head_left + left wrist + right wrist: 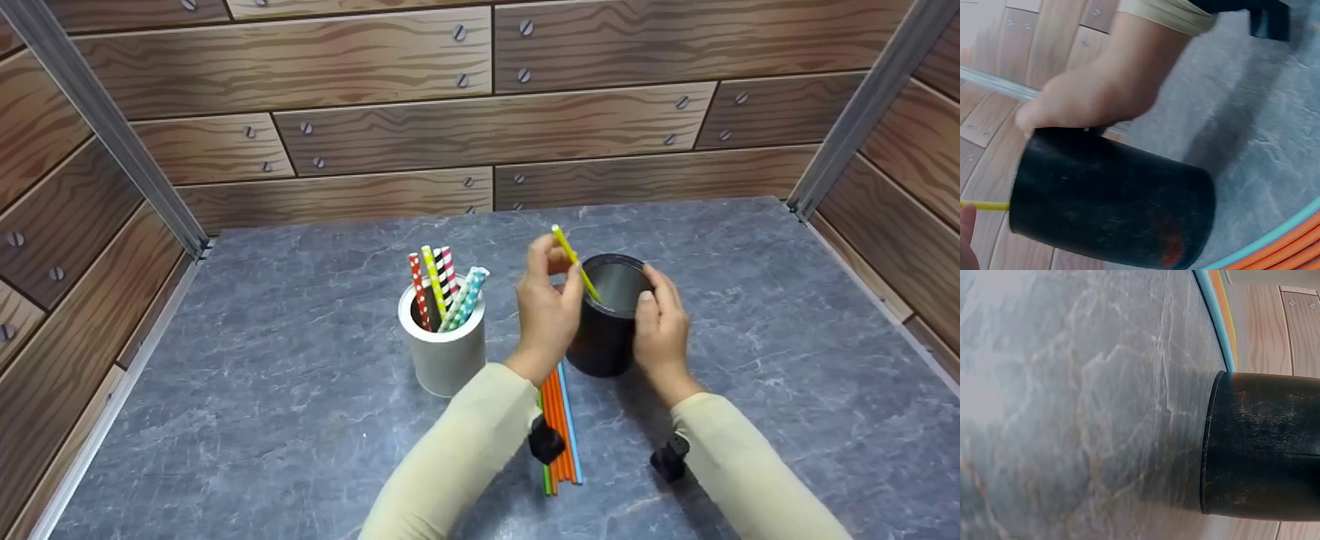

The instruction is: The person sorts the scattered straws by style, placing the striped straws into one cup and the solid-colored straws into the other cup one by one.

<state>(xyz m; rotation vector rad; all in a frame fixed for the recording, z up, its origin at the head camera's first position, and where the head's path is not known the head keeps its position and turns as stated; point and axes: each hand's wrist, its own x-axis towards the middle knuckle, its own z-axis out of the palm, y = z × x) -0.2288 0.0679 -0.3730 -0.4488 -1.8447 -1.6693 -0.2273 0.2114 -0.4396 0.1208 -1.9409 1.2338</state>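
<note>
The left hand's point(547, 309) fingers pinch together on 1 yellow straw point(566, 246), its lower end inside the black cup's point(602, 343) mouth. The right hand's point(663, 330) fingers curl partway round that cup. Orange straws point(559, 416) lie on the tabletop point(262, 420).
</note>
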